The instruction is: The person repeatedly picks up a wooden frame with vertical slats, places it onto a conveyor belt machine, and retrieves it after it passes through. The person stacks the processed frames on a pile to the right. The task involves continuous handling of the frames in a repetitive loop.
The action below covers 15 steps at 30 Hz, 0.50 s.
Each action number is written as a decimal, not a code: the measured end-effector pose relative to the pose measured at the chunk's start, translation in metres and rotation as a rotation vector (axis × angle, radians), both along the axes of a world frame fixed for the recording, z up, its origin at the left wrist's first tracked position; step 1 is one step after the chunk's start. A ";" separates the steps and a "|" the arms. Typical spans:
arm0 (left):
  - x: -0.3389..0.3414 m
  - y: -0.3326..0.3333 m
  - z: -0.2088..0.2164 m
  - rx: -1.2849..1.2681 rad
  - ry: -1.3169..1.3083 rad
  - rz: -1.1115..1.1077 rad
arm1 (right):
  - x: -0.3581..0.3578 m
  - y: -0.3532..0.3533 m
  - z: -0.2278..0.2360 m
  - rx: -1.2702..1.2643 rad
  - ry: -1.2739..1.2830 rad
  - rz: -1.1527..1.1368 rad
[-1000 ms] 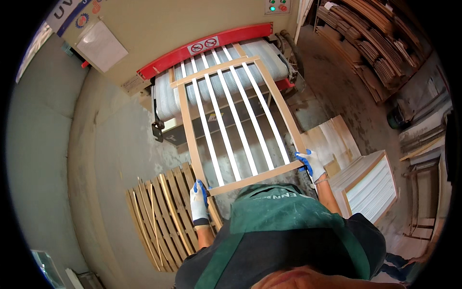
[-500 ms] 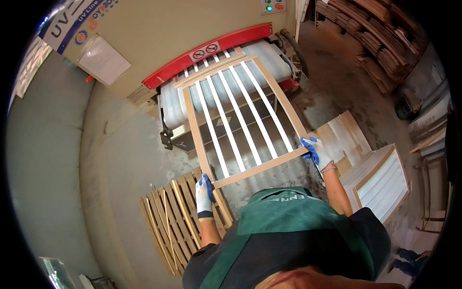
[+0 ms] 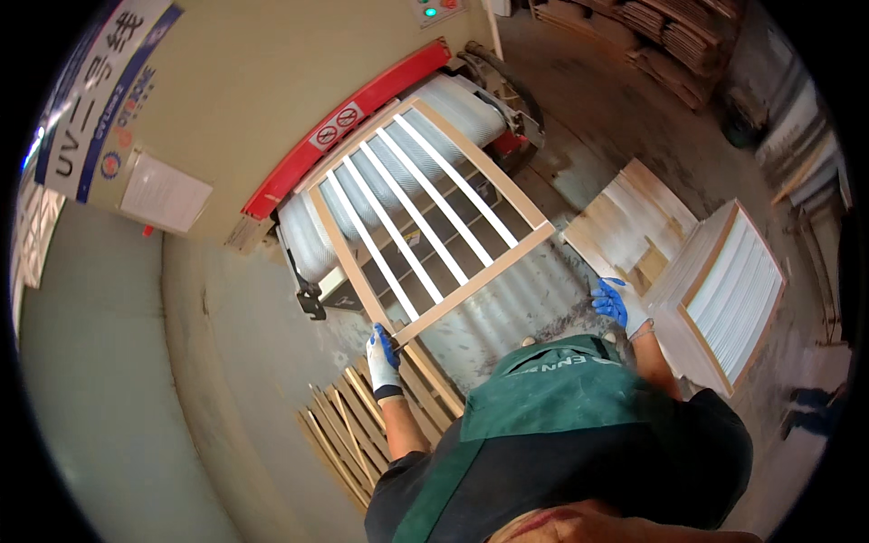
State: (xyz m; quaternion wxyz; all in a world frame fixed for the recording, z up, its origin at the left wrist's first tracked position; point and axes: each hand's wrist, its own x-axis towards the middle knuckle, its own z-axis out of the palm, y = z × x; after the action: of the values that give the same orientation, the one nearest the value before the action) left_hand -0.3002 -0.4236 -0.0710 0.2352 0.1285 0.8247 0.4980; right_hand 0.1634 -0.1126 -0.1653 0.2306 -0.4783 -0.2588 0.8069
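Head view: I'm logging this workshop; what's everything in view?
Slatted wooden frame: 1, tan-white, centre
Boxy machine: 1, cream, upper left
Long bar: 1, red, on machine
Conveyor belt: 1, grey, under frame
Signboard: 1, white-blue, left
Paper sheet: 1, white, left
Slatted pallet: 1, brown, lower left
Panel stack: 1, white-brown, right
Flat board: 1, pale brown, right
Board pile: several, brown, upper right
Co-worker's legs: 2, dark blue, right
Apron: 1, green, lower centre
Left grip: 1, white-blue glove, holding frame
Right grip: 1, white-blue glove, off frame
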 end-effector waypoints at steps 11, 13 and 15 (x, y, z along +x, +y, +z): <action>-0.132 -0.010 -0.101 0.231 -0.176 0.002 | 0.053 -0.039 0.000 -0.070 -0.147 -0.186; -0.144 0.006 -0.098 0.141 -0.017 -0.083 | 0.066 -0.045 0.001 -0.038 -0.147 -0.255; -0.155 0.030 -0.095 0.041 0.104 -0.137 | 0.098 -0.050 -0.029 -0.110 0.016 -0.314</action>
State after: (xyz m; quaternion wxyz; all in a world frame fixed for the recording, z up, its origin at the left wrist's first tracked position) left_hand -0.4550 -0.3938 -0.1660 0.2230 0.2151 0.8146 0.4904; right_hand 0.2618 -0.1623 -0.1946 0.3295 -0.5182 -0.1343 0.7777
